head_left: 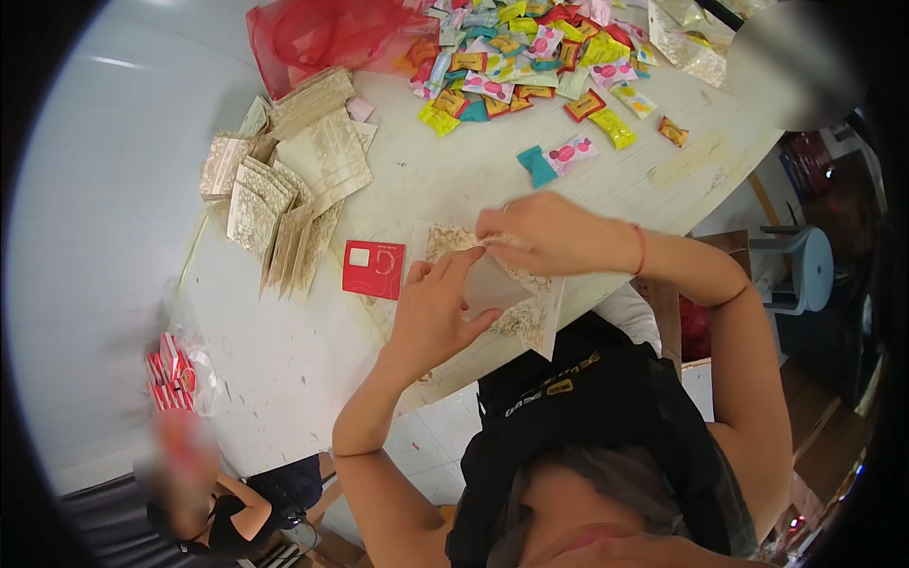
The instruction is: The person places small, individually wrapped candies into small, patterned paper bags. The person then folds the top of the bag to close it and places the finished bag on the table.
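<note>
A cream paper gift bag (533, 327) with a gold floral pattern lies partly folded at the table's near edge. My left hand (437, 308) rests on its left side, thumb and forefinger spread apart across the pale paper. The fingers of my right hand (544, 232) are pinched together at the bag's upper edge, close to my left fingertip. Part of the bag is hidden under both hands. Just left of my left hand lies a flat red card (373, 269) with a small white square on it.
Several similar folded bags (284, 185) are piled at the left. Beyond my hands lies a heap of wrapped candies (530, 57), with red mesh fabric (331, 43) beside it. A person (218, 511) is at the lower left. A light blue stool (810, 270) stands at the right.
</note>
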`<state>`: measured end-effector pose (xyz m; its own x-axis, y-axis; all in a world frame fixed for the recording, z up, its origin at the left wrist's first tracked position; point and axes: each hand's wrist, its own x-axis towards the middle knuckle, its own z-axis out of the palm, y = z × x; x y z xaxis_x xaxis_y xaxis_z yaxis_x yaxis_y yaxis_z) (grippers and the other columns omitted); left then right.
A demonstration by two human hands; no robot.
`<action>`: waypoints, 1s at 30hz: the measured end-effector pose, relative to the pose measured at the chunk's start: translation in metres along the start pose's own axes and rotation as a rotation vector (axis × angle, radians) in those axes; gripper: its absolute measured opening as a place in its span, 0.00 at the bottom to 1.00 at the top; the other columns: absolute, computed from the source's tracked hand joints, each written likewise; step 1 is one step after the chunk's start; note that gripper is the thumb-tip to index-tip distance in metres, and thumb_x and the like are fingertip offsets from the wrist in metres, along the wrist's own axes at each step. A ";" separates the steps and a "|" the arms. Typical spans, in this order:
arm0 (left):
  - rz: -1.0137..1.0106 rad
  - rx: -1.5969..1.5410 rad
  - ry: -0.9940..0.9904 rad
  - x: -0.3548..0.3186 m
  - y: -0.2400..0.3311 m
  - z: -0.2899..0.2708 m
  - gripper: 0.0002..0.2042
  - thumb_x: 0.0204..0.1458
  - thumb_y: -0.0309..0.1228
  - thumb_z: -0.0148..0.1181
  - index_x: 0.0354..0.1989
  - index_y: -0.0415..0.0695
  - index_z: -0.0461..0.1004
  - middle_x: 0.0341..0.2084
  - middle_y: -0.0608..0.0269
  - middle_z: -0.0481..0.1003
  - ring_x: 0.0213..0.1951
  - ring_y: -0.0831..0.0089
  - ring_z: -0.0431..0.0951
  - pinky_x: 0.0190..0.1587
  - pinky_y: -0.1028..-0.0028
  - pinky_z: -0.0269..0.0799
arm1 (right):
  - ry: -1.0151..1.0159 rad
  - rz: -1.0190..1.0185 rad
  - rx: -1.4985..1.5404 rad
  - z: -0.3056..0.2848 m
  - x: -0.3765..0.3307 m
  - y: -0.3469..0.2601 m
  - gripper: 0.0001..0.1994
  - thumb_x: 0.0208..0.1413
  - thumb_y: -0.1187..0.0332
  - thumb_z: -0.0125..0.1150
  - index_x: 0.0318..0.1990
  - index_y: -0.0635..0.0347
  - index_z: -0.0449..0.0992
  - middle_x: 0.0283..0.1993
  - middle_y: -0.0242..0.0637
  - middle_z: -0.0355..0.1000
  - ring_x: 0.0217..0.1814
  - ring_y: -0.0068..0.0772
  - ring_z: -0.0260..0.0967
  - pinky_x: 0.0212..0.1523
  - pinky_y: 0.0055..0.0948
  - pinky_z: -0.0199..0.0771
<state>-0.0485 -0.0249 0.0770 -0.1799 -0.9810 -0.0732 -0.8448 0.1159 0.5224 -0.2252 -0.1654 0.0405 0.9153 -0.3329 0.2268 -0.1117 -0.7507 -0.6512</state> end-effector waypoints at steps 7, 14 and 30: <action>-0.028 -0.082 -0.006 0.003 -0.001 0.001 0.33 0.39 0.32 0.74 0.57 0.44 0.67 0.46 0.62 0.73 0.25 0.73 0.74 0.48 0.70 0.62 | 0.212 -0.219 -0.596 -0.002 -0.009 0.086 0.19 0.49 0.76 0.55 0.52 0.59 0.74 0.48 0.45 0.73 0.54 0.44 0.70 0.49 0.42 0.69; -0.034 -0.051 0.000 -0.003 -0.002 -0.001 0.32 0.42 0.35 0.72 0.57 0.44 0.66 0.48 0.61 0.72 0.27 0.71 0.76 0.50 0.69 0.62 | 0.234 0.124 -0.387 -0.013 0.058 0.080 0.15 0.50 0.68 0.60 0.44 0.65 0.73 0.39 0.50 0.75 0.43 0.47 0.74 0.39 0.42 0.74; 0.020 -0.051 -0.004 -0.002 -0.010 0.003 0.31 0.43 0.37 0.72 0.57 0.44 0.66 0.46 0.60 0.72 0.27 0.71 0.77 0.50 0.68 0.61 | 0.294 0.378 -0.111 -0.015 0.037 0.088 0.16 0.51 0.59 0.60 0.40 0.63 0.72 0.37 0.49 0.73 0.38 0.53 0.74 0.38 0.49 0.74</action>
<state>-0.0412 -0.0235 0.0693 -0.1988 -0.9778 -0.0658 -0.8140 0.1274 0.5667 -0.2066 -0.2527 0.0026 0.6569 -0.7284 0.1947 -0.4699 -0.5975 -0.6497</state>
